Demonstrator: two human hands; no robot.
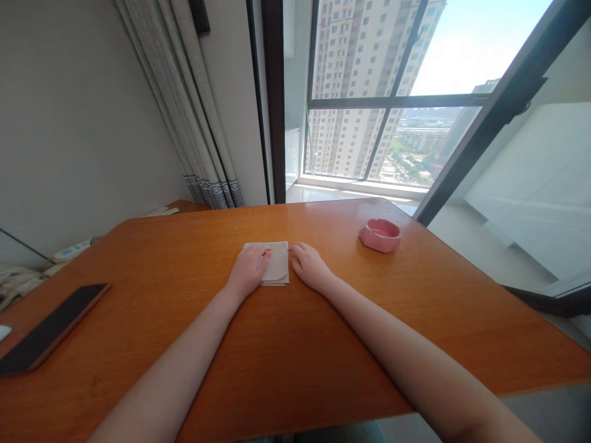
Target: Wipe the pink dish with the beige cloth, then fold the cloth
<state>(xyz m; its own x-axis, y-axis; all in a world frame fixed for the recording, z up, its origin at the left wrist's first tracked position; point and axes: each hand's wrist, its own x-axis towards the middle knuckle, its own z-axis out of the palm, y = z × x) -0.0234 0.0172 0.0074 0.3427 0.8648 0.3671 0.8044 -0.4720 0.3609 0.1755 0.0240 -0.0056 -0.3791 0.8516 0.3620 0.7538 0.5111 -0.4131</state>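
A small folded off-white square lies flat on the wooden table in front of me. Several layers show along its lower edge; whether it is cloth or paper I cannot tell. My left hand rests palm down over its left part, fingers laid out on top and partly hiding it. Just beside the right edge is my right hand, palm down on the table. Its fingers are slightly bent, with the fingertips at or very near that edge, and nothing shows in its grasp.
A pink faceted ashtray-like bowl stands at the back right. On the left lies a dark flat mat or tray with a brown rim. A power strip sits beyond the left edge. Behind are a curtain and a large window.
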